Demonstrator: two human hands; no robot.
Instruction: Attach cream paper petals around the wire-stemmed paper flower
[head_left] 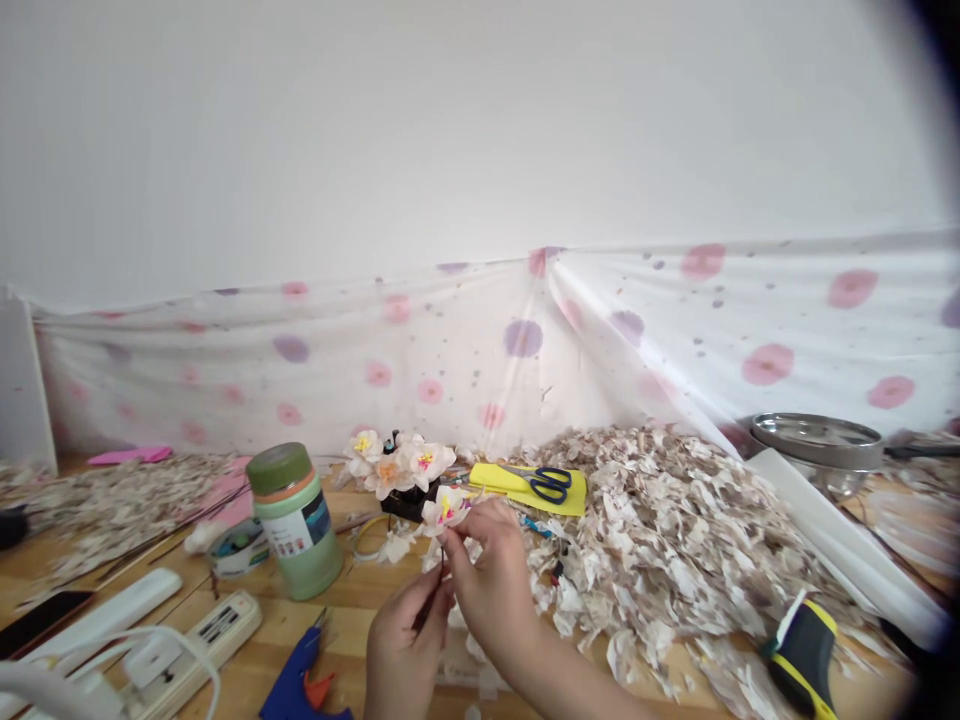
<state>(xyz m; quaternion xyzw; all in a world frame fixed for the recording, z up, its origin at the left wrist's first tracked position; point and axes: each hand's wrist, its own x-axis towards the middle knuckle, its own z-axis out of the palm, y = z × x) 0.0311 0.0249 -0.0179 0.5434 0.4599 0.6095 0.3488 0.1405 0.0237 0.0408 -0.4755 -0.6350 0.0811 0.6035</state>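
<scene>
A small white paper flower [445, 510] with a yellow and pink centre sits on a thin dark stem [429, 602]. My left hand [405, 650] is closed, pinching the stem low down. My right hand [491, 575] is closed around the base of the flower, fingertips at its petals. Just behind them stands a bunch of finished white flowers [397, 462].
A green jar [295, 520], a roll of tape [238, 548], a power strip [195, 640] and a blue glue gun [300, 680] lie at left. Blue-handled scissors [547, 484] rest on yellow paper [517, 487]. Heaped petal scraps [675, 540] fill the right, below a metal bowl [817, 445].
</scene>
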